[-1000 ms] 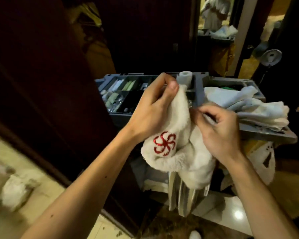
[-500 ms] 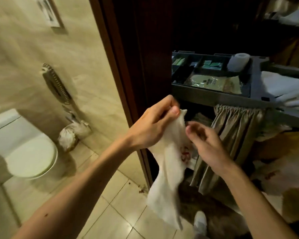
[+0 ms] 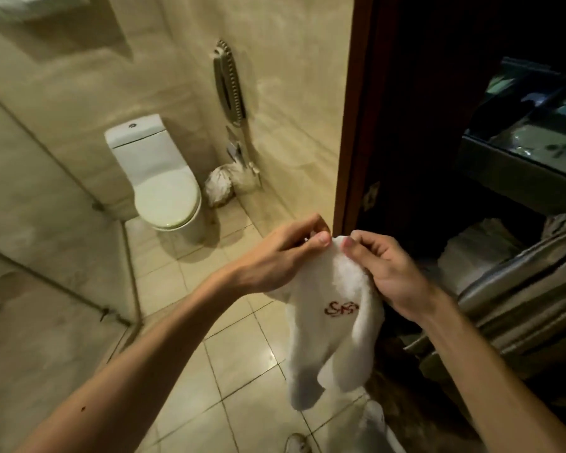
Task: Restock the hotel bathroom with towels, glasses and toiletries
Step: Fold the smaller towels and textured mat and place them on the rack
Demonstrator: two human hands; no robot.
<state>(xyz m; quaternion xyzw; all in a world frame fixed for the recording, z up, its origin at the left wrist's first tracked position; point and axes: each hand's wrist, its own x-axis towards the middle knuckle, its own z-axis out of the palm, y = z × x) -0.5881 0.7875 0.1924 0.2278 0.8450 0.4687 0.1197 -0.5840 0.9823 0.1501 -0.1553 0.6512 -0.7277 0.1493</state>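
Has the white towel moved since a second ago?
Yes. The towel, pinched by the left hand and right hand, has gone left, away from the cart, to the door frame, above the floor tiles.

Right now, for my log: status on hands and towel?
Left hand and right hand both pinch towel top edge. Towel hangs free, red logo visible. No obstruction toward toilet.

White towel (image 3: 332, 335) w/ red emblem — hanging limp, top edge pinched.
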